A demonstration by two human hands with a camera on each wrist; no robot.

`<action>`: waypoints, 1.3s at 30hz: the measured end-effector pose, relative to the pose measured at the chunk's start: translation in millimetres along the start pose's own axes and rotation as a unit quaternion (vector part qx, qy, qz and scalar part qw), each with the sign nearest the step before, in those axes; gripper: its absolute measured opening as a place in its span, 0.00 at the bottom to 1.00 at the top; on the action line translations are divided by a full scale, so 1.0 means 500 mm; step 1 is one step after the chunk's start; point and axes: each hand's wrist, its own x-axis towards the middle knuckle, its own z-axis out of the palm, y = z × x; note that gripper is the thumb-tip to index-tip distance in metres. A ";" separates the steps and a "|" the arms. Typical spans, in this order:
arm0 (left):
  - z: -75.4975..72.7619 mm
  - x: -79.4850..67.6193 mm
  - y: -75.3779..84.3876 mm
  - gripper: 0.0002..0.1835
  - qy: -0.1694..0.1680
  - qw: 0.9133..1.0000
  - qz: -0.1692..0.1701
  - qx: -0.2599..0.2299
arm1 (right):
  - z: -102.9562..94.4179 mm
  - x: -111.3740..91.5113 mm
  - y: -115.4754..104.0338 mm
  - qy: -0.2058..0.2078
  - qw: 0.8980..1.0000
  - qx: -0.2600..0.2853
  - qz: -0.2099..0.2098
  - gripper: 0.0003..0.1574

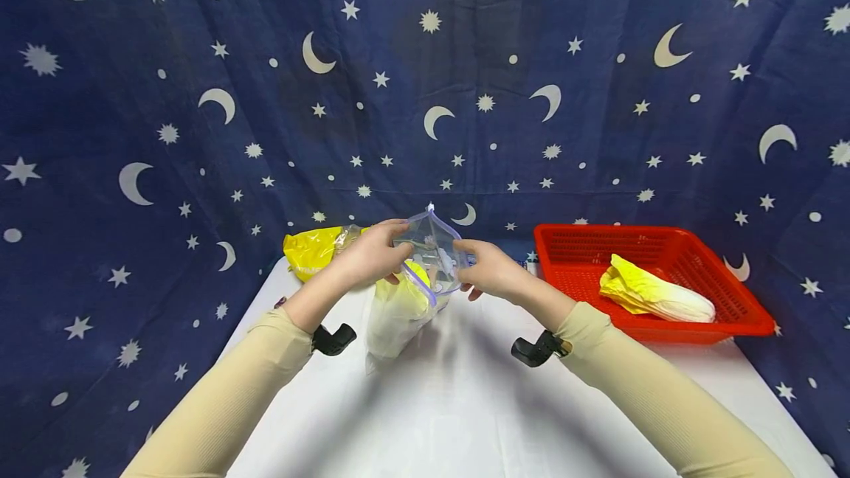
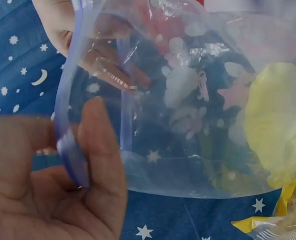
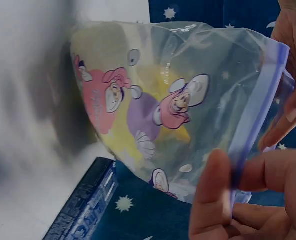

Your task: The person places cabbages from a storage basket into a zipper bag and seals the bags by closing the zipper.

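A clear zip bag [image 1: 392, 327] with a purple zip strip and printed cartoon figures stands on the white table, its mouth spread apart. Inside it lies a pale yellow leaf [image 2: 280, 122], apparently cabbage. My left hand [image 1: 374, 251] pinches the left side of the mouth; in the left wrist view the thumb and fingers grip the purple strip. Opposite it, my right hand [image 1: 491, 269] pinches the other side of the rim, also seen in the right wrist view. The bag's lower part is whitish and its contents there are hard to make out.
At the right stands a red perforated basket [image 1: 727, 282] holding a yellow-white cabbage leaf [image 1: 654, 293]. A yellow package [image 1: 308, 251] lies at the back left, behind my left hand. A dark blue box [image 3: 83, 200] lies beyond the bag, near the starry cloth backdrop [image 1: 425, 57].
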 end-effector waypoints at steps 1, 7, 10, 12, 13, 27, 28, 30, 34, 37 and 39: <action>0.002 0.003 0.000 0.30 0.004 1.000 0.002 0.000 | -0.002 -0.001 0.004 0.004 1.000 0.006 -0.001 0.45; 0.013 0.016 -0.004 0.28 0.004 0.999 0.007 0.036 | -0.012 -0.010 0.031 0.013 1.000 0.026 0.004 0.43; 0.021 0.023 -0.008 0.29 -0.011 0.999 0.011 0.037 | -0.018 -0.015 0.042 0.015 1.000 0.023 0.007 0.44; 0.028 0.027 -0.012 0.30 -0.012 0.999 0.017 0.030 | -0.022 -0.019 0.050 0.019 1.000 0.014 0.011 0.44; 0.032 0.029 -0.014 0.31 -0.011 0.999 0.022 0.022 | -0.023 -0.020 0.055 0.020 1.000 0.011 0.012 0.44; 0.087 0.040 -0.032 0.34 -0.007 0.996 0.054 -0.075 | -0.016 -0.028 0.122 0.038 0.999 -0.026 0.023 0.50; 0.090 0.040 -0.032 0.33 -0.005 0.996 0.059 -0.069 | -0.016 -0.029 0.126 0.038 0.999 -0.025 0.022 0.50; 0.097 0.041 -0.033 0.33 -0.006 0.996 0.065 -0.067 | -0.016 -0.031 0.131 0.036 0.999 -0.020 0.023 0.50; 0.109 0.044 -0.037 0.34 -0.018 0.993 0.068 -0.090 | -0.022 -0.038 0.135 0.029 0.999 0.002 0.023 0.49; 0.118 0.046 -0.040 0.34 -0.029 0.991 0.068 -0.108 | -0.031 -0.046 0.137 0.026 0.999 0.015 0.025 0.48; 0.123 0.046 -0.042 0.34 -0.033 0.991 0.066 -0.116 | -0.040 -0.051 0.140 0.021 0.999 0.017 0.023 0.48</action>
